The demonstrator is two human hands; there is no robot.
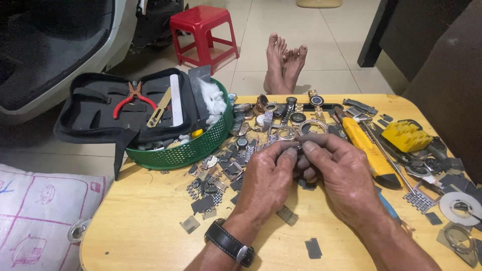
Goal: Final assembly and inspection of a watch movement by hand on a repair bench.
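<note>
Both hands meet over a wooden table [150,221]: the left hand [266,183] and right hand [341,175] pinch a small dark watch part [299,147] between fingertips, mostly hidden. Watches [281,118], a yellow knife [369,150] and a green basket [196,145] crowd around.

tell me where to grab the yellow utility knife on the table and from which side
Grip the yellow utility knife around the middle of its long yellow body, coming from above. It lies flat and diagonal, to the right of the right hand, so fingers can probably close across its narrow sides; its dark lower end looks less handy.
</note>
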